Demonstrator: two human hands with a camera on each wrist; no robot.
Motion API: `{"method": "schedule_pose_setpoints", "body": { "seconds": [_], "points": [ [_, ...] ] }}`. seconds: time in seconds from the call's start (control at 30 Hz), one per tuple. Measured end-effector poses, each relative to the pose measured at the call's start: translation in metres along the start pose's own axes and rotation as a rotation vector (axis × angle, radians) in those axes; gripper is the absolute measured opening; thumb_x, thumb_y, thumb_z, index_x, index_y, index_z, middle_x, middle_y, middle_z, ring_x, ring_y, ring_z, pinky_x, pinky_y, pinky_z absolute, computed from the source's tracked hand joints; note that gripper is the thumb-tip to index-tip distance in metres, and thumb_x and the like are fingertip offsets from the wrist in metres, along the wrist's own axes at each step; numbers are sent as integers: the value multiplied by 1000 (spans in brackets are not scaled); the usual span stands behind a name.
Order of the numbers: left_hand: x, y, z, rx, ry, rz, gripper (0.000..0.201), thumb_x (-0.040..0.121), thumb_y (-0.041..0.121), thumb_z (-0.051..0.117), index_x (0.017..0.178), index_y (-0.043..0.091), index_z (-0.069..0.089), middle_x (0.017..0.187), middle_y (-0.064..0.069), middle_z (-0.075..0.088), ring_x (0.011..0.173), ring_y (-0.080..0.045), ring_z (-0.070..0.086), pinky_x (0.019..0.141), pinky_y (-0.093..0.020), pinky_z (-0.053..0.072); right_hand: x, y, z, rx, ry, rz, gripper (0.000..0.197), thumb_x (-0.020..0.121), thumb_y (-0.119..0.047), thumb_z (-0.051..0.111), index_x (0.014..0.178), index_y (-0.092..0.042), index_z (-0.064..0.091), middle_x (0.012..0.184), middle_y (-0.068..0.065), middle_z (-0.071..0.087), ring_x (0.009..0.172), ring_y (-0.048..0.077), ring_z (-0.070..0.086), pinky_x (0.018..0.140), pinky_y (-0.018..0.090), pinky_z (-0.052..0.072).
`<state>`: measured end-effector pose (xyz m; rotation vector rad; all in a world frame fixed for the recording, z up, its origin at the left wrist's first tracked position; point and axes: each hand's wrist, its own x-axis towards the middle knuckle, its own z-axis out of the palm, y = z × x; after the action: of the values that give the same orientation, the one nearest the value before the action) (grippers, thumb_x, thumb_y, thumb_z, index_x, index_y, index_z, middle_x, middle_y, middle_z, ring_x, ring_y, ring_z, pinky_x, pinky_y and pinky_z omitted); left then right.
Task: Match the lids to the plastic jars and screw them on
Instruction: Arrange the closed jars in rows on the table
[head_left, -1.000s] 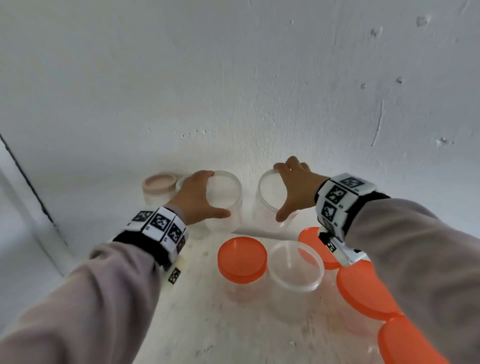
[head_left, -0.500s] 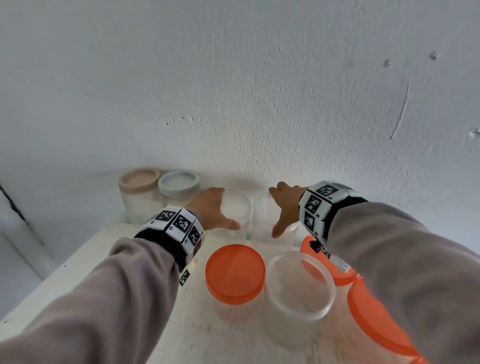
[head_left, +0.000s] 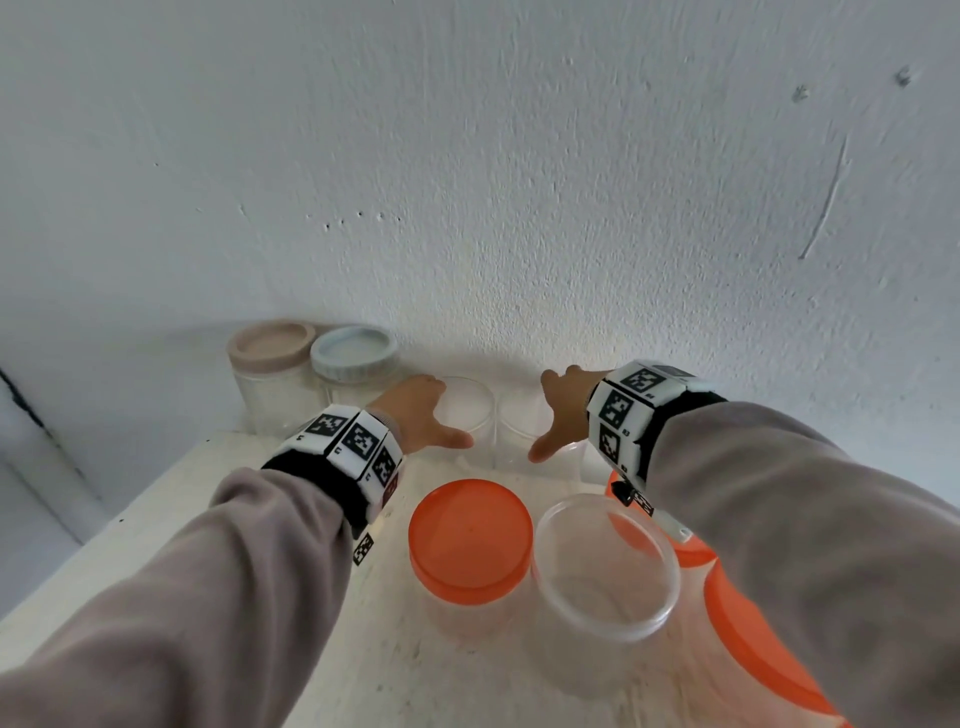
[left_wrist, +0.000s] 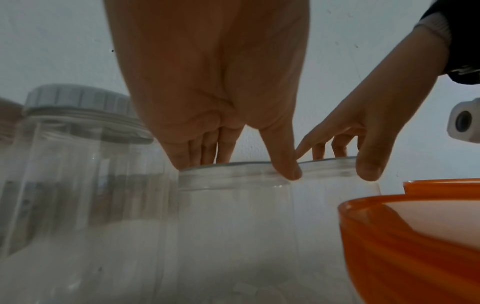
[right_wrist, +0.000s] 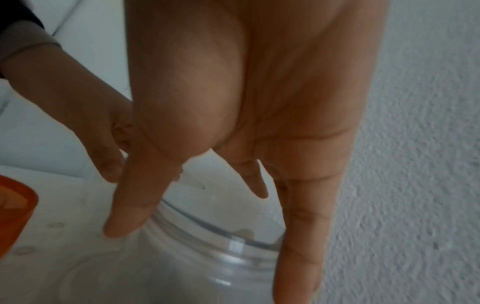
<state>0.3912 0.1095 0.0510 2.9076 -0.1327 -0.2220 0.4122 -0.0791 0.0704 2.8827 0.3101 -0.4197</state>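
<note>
Jars of clear plastic, two of them open and lidless, stand side by side at the back of the desk against the wall, centre of the head view, and each hand sits on one. The left hand (head_left: 421, 421) drapes over the rim of the left open clear jar (head_left: 467, 410), fingers on the far edge and thumb on the near wall; the right hand (head_left: 563, 415) takes the right open clear jar (head_left: 519, 421) the same way, so both hands are spread around jar mouths, well short of closed, with the two thumbs nearly meeting between the jars in the left wrist view. Whether the grips are firm or merely resting I cannot tell. To do this step well, squeeze lightly: thin walls will likely flex, so lift by the threaded neck rather than the body and keep each jar upright. Nearer the camera stand an orange-lidded clear jar (head_left: 470, 540), a wider open clear jar (head_left: 605, 561) beside it, and more orange lids (head_left: 753, 634) at lower right. At upper left, a beige-lidded jar (head_left: 272, 348) and a pale blue-lidded jar (head_left: 353, 353) already appear capped. Compare mouth widths before choosing a lid.
</note>
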Motion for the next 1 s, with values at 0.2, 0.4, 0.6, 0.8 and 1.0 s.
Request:
{"method": "schedule_pose_setpoints", "body": {
  "seconds": [0.2,0.4,0.6,0.8,1.0],
  "points": [
    [2,1,1,22,33,15,79,88,47,56,147,7,22,155,-7,22,143,-20,17,113,-28,13,6,-4,0,3,40,23,102,60,-73,70,135,-16,33,121,8,46,106,31,54,78,45,45],
    [5,3,4,15,49,7,77,89,47,56,146,8,24,154,-6,25,141,-21,22,112,-30,18,3,-5,0,19,36,22,99,68,-66,71,138,-12,27,127,10,42,112,32,52,88,44,47],
    [-6,6,3,13,80,19,81,85,52,58,146,10,25,151,-6,30,139,-22,28,111,-34,25,-13,-2,-7,55,91,-30,98,69,-60,74,140,-12,26,130,8,43,115,28,52,78,37,40],
    [-40,25,-7,-67,104,198,70,84,55,57,141,18,38,147,1,37,135,-16,33,110,-30,26,-54,23,-21,166,150,-89,77,84,-55,62,141,-13,32,137,5,41,121,23,46,91,34,41],
    [-81,56,4,-121,-91,317,81,78,67,56,144,27,33,149,9,34,136,-10,32,109,-27,23,-118,56,0,320,125,-99,70,89,-53,55,145,-19,31,142,3,40,122,19,46,98,30,38]
  ]
}}
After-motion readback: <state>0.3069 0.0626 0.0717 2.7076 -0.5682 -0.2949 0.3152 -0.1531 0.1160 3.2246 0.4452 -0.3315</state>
